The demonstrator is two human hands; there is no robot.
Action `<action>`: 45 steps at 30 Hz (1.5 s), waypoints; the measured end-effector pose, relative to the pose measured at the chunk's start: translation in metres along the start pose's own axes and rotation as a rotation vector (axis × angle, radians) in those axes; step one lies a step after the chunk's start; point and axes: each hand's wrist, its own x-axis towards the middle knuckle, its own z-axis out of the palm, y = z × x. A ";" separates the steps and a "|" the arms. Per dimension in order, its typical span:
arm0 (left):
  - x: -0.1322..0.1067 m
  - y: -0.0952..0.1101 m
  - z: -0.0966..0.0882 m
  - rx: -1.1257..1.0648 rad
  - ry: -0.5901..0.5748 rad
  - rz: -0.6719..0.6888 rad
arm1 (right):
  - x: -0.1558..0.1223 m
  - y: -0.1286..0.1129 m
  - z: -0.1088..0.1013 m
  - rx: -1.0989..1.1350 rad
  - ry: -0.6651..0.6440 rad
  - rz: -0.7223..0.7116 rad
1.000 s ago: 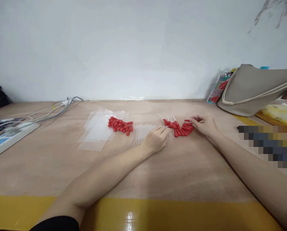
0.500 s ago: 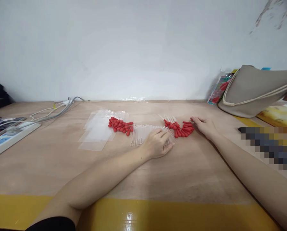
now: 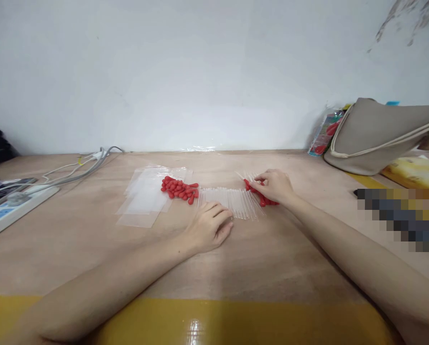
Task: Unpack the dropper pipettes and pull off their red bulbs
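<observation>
A row of clear thin tubes (image 3: 232, 200) lies on the wooden table (image 3: 265, 258). My left hand (image 3: 209, 229) rests palm down at the near left end of that row, fingers loosely curled, holding nothing I can see. A heap of red rubber caps (image 3: 179, 187) lies to the left of the tubes. My right hand (image 3: 275, 186) covers a second heap of red caps (image 3: 263, 200) at the right, its fingers pinched on one cap. More tubes (image 3: 248, 176) show behind that hand.
Clear plastic bags (image 3: 146, 196) lie flat at the left of the caps. A white power strip (image 3: 9, 208) with cables (image 3: 74, 172) sits at the far left. A beige bag (image 3: 379, 136) and a colourful packet (image 3: 325, 132) stand at the right by the wall.
My left hand has drawn back toward me and leftward off the tubes. My right hand has moved left onto the right heap of caps.
</observation>
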 end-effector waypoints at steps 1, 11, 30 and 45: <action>0.001 0.000 0.001 -0.004 -0.007 -0.004 | 0.002 -0.008 0.001 -0.047 -0.020 -0.001; 0.000 -0.002 0.004 0.002 -0.015 -0.012 | 0.009 -0.030 0.012 -0.143 -0.071 0.107; -0.012 -0.030 -0.022 0.338 0.121 0.098 | -0.078 -0.028 -0.004 0.366 0.232 -0.572; -0.003 -0.012 -0.009 0.307 0.132 0.173 | -0.079 -0.055 0.008 0.245 0.265 -0.640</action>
